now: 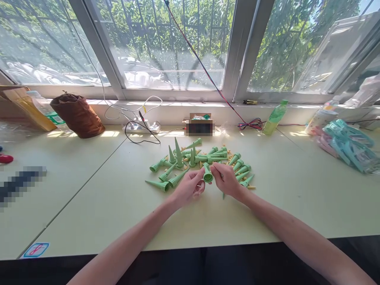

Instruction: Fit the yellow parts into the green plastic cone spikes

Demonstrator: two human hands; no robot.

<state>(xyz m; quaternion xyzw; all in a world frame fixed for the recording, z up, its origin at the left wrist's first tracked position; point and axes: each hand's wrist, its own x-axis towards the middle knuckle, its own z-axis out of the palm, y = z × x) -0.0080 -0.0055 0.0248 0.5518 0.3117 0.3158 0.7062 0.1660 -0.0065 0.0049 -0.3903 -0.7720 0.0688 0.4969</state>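
Beyond the table's [103,213] near edge, the left hand [190,186] grips a green cone [208,174], seemingly steadying it for the right hand's [227,179] closed fingers.

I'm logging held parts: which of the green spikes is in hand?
The green spike pinched in the left hand, beside the right hand, hollow end facing the camera; the other spikes lie or stand on the table.

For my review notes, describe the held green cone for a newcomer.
On the table, find the pile of green cones. At its near edge, between left hand and right hand, is the held cone. Unlike its neighbours, it's gripped by the left hand.
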